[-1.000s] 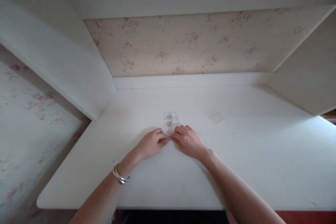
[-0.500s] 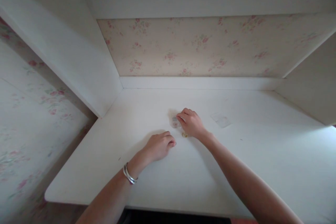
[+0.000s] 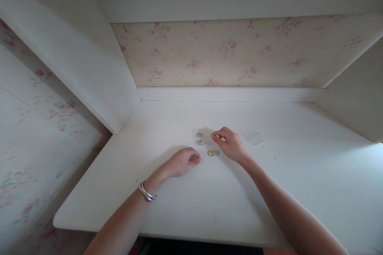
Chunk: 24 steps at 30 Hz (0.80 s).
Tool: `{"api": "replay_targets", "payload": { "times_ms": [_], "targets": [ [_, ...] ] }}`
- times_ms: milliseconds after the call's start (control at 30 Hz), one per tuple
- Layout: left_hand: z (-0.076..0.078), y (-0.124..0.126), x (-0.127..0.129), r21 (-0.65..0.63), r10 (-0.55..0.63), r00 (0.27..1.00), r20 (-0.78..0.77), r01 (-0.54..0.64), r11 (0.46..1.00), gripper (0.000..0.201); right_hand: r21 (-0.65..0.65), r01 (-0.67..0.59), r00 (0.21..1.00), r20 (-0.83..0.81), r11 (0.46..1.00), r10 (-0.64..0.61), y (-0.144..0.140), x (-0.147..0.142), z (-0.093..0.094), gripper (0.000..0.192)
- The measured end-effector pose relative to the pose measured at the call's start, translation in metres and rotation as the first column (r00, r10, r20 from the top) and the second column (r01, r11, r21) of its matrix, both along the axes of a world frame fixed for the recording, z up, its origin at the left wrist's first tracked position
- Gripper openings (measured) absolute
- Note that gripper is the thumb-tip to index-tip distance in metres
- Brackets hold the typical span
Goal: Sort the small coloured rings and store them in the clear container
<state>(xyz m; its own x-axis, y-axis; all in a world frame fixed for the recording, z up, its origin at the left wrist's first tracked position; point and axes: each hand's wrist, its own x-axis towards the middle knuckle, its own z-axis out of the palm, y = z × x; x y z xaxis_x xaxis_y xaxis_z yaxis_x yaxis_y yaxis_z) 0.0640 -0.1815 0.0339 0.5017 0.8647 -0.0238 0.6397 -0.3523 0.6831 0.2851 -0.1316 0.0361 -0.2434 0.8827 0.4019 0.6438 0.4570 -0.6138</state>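
My left hand rests on the white desk with its fingers curled; the fingertips pinch something tiny that I cannot make out. My right hand hovers just right of a small clear plastic box with small beads inside, thumb and forefinger pinched together; whether they hold a bead is too small to tell. Two small beads, one yellowish and one greenish, lie on the desk between my hands, just below my right hand's fingers. A silver bangle circles my left wrist.
A flat clear plastic piece, perhaps the box's lid, lies right of my right hand. White side panels enclose the desk on the left and right, with floral wallpaper behind. The desk's front edge runs near my forearms.
My hands were pinched together below the box; my right hand reached to the box, then drew back to its right. Two beads now lie on the desk. The left hand stayed.
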Motion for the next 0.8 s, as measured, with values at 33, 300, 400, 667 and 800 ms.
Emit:
{"api": "replay_targets", "payload": {
  "times_ms": [33,300,400,667,800],
  "targets": [
    [0.001,0.004,0.001,-0.032,0.015,0.999,0.038,-0.014,0.999,0.021,-0.041,-0.007,1.0,-0.021,0.999,0.006,-0.007,0.005,-0.002,0.02],
    [0.012,0.052,0.012,0.249,0.218,0.975,0.04,-0.221,0.943,0.025,-0.087,-0.081,0.99,0.112,0.993,0.091,-0.034,0.021,-0.013,0.017],
    [0.011,0.072,0.017,0.334,0.25,0.968,-0.021,-0.229,0.914,0.021,-0.041,-0.1,0.978,0.18,0.994,0.106,-0.033,0.022,-0.013,0.016],
    [-0.003,0.091,0.025,0.309,0.264,0.947,-0.186,-0.199,0.93,0.02,-0.035,-0.106,0.964,0.24,0.994,0.111,-0.035,0.022,-0.013,0.016],
    [-0.004,0.089,0.024,0.304,0.263,0.944,-0.197,-0.196,0.932,0.022,-0.037,-0.105,0.964,0.241,0.994,0.111,-0.035,0.02,-0.012,0.016]
  ]
}}
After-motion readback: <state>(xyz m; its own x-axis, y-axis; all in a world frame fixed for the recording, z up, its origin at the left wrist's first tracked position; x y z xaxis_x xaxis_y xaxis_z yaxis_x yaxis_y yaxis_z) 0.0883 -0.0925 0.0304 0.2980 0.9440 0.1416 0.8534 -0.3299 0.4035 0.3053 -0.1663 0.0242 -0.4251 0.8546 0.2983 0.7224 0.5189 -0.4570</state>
